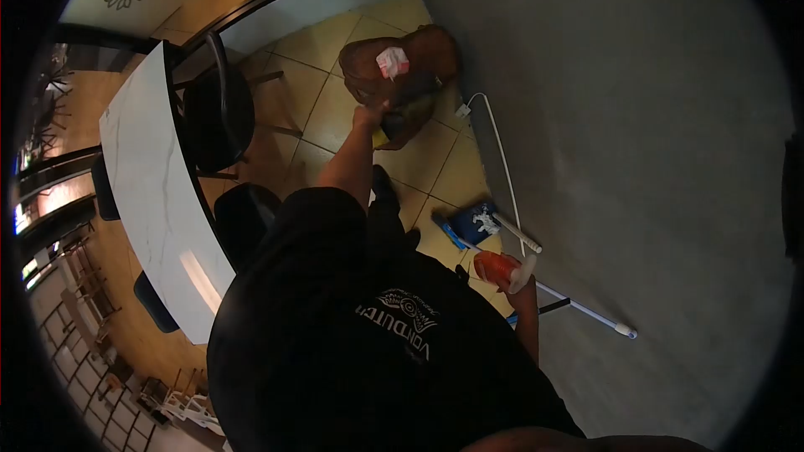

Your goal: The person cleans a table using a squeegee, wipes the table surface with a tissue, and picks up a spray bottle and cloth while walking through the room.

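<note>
My left hand [370, 115] reaches forward and down to a brown bag [358, 61] on the tiled floor. Its fingers are closed at the edge of the bag's dark opening. A white and pink packet [392, 62] lies on top of the bag, and a small patch of yellow shows just below my hand. Off to the right, my right hand [521, 291] is wrapped round a red container [496, 269] with a wide white end. Its fingers are partly hidden behind that white end.
Beside the grey wall [620, 117] lie a blue dustpan [471, 222] and a pole [590, 315]. A white cable [500, 146] runs along the wall's foot. At left stand a white marble-look table [155, 176] and black chairs [219, 109]. My feet are between chairs and wall.
</note>
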Tool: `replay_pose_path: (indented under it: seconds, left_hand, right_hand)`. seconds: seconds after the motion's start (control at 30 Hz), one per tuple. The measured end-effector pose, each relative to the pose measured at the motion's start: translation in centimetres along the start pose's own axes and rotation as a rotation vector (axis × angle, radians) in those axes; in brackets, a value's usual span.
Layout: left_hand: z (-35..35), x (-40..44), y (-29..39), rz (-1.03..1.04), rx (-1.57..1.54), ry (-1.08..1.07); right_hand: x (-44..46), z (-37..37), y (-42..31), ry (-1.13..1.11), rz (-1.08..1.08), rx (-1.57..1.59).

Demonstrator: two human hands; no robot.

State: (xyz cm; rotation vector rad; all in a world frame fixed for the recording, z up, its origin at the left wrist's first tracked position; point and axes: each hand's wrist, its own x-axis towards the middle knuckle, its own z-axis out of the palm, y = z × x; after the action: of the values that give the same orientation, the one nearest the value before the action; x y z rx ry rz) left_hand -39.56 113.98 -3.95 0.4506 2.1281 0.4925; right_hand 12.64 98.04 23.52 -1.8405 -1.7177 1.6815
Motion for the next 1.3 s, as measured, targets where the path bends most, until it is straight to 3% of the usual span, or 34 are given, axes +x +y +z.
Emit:
replay_pose_path:
  seconds: [0.07,0.1,0.17,0.27,0.33,0.37,0.4,0.43,0.5,0.57,0.7,0.73,0.8,0.83,0.9,0.97,1.0,1.17,1.3]
  left_hand:
    - [1.5,-2.0,-3.2,0.4,-0.025,0.122]
    - [0.6,-3.4,-3.8,0.114,0.118,-0.136]
    - [-0.4,-7.4,-5.7,-0.018,0.078,-0.271]
    - [0.0,-9.5,-12.6,-0.031,0.12,-0.218]
    - [1.1,-9.4,-18.6,-0.051,0.019,-0.168]
    - [-0.1,-12.7,-18.3,-0.062,0.02,-0.148]
    - [-1.7,-15.4,-18.0,-0.08,-0.208,-0.247]
    - [-3.6,-17.4,-17.0,-0.104,-0.445,-0.337]
    - [-5.7,-24.7,-16.5,-0.128,-0.94,-0.488]
    - [-7.2,-30.2,-15.8,-0.088,-1.047,-0.348]
    - [-8.6,-45.1,-14.3,-0.001,-0.961,-0.115]
    - [-7.1,-42.0,-21.4,0.141,-0.941,-0.116]
    - [-6.9,-48.4,-24.6,0.102,-0.802,-0.017]
    - [-5.3,-48.2,-29.9,0.089,-0.74,0.053]
    - [-3.4,-52.3,-36.9,-0.088,-0.502,0.137]
    - [-3.0,-60.5,-38.4,-0.22,-0.218,0.217]
    - [-3.4,-60.9,-38.5,-0.214,-0.238,0.244]
    - [4.0,-73.5,-54.0,-0.226,-0.352,0.451]
    - [9.4,-78.1,-62.2,-0.244,-0.429,0.598]
  right_hand:
    - [0.8,0.1,0.5,0.016,-0.026,-0.026]
    - [1.2,0.0,1.1,0.032,-0.049,-0.06]
    - [1.9,-0.3,2.3,0.051,-0.096,-0.133]
    - [2.3,-1.0,0.8,-0.023,-0.079,-0.084]
    - [3.2,-1.4,0.2,0.019,-0.475,-0.377]
    - [4.3,-1.4,1.7,0.044,-0.585,-0.374]
    - [5.3,-1.5,3.3,0.062,-0.692,-0.371]
    - [4.4,-1.4,1.2,-0.027,-0.509,-0.094]
    - [5.0,-2.6,1.1,-0.148,-0.43,-0.321]
    - [4.9,-2.3,0.1,-0.129,-0.613,-0.188]
    - [4.6,-1.9,0.6,-0.227,-0.696,-0.088]
    - [4.9,-1.4,1.3,-0.24,-0.767,-0.093]
    - [2.2,-0.7,-1.3,-0.352,-0.564,-0.107]
    - [1.2,-0.1,-2.2,-0.38,-0.471,-0.117]
    - [0.6,1.1,-2.2,-0.406,-0.441,-0.158]
    - [0.5,2.2,-1.4,-0.44,-0.58,-0.137]
    - [0.8,2.8,-0.8,-0.444,-0.688,-0.106]
    - [1.8,6.7,3.0,-0.39,-0.844,-0.189]
    - [-4.6,6.8,-0.9,-0.441,-0.778,-0.312]
